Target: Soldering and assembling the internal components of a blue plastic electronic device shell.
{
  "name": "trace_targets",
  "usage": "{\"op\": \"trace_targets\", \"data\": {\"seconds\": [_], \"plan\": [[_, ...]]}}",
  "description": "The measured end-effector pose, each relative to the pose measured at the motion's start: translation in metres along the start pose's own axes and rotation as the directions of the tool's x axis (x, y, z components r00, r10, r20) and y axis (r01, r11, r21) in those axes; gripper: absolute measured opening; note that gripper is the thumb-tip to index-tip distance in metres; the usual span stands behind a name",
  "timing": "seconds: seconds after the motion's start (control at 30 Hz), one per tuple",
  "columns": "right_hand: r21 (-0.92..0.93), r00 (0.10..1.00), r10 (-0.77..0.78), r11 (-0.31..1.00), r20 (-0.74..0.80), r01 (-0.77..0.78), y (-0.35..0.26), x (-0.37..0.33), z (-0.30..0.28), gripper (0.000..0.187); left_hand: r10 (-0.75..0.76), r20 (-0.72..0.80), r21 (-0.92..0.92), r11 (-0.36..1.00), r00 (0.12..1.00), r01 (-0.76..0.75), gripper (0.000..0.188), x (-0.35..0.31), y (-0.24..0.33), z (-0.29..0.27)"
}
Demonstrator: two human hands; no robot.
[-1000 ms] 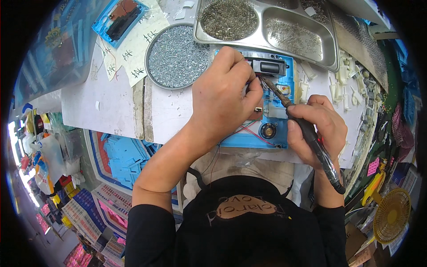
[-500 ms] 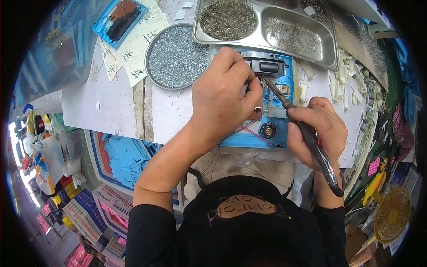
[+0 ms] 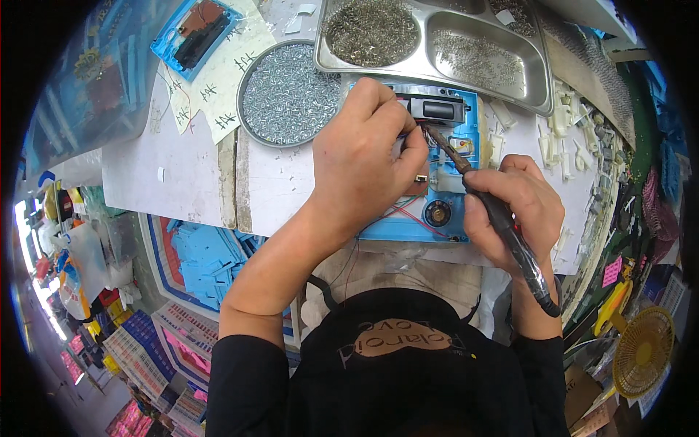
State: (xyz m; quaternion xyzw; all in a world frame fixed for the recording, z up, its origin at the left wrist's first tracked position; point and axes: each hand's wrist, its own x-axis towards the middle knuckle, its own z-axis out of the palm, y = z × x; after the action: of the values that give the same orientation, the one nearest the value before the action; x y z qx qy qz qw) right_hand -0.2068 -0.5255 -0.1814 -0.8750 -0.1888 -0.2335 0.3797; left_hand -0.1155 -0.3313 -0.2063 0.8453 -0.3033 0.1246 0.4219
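Lying flat on the white worktop (image 3: 280, 175), in front of the person, is a shallow blue plastic housing (image 3: 402, 231), partly hidden by the left hand (image 3: 364, 156). It looks light and stiff, its thin walls probably smooth and a little slippery; the bare outer edges seem the safest hold, since the fine red wires (image 3: 421, 223) inside look soft and easily torn. Over the housing's left side, the left hand draws thumb and forefinger together in a pinch; whether anything is between them cannot be told.

From the housing's right, the right hand (image 3: 537, 218) curls closed around the dark handle of a soldering iron (image 3: 504, 218). Its slim, scorched metal shaft slants in toward the left fingertips; it is likely hot, so only the handle suits gripping.

Inside the housing sit a glossy black rounded part (image 3: 440, 110) and a round, dark-rimmed speaker (image 3: 437, 213). Left of the housing, a round dish holds short, shiny metal pins (image 3: 291, 95). Beyond it stands a smooth steel tray (image 3: 424, 54) with rounded compartments of tiny metal pieces. To its right lie scattered, angular off-white plastic parts (image 3: 559, 127).
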Motion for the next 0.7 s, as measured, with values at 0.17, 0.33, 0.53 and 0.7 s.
{"op": "trace_targets", "data": {"seconds": [0.17, 0.33, 0.53, 0.7], "plan": [[-0.01, 0.999, 0.001, 1.0, -0.055, -0.001, 0.0, 0.004, 0.003, 0.029, -0.002, 0.0, -0.001, 1.0, 1.0, 0.002, 0.01, 0.0, 0.0, 0.0], [-0.001, 0.999, 0.023, 1.0, -0.047, -0.023, -0.003, 0.004, 0.001, 0.03, -0.001, -0.006, -0.007, 1.0, 1.0, 0.001, 0.01, -0.001, -0.001, 0.001], [0.013, 0.999, 0.016, 1.0, -0.049, -0.016, -0.002, 0.002, -0.001, 0.031, -0.004, -0.004, -0.003, 1.0, 1.0, 0.004, 0.01, -0.001, 0.001, 0.001], [0.109, 0.963, 0.27, 0.958, -0.018, -0.267, -0.015, -0.014, -0.013, 0.035, -0.021, 0.004, -0.004, 1.0, 1.0, 0.021, 0.009, -0.002, 0.001, 0.0]]}}
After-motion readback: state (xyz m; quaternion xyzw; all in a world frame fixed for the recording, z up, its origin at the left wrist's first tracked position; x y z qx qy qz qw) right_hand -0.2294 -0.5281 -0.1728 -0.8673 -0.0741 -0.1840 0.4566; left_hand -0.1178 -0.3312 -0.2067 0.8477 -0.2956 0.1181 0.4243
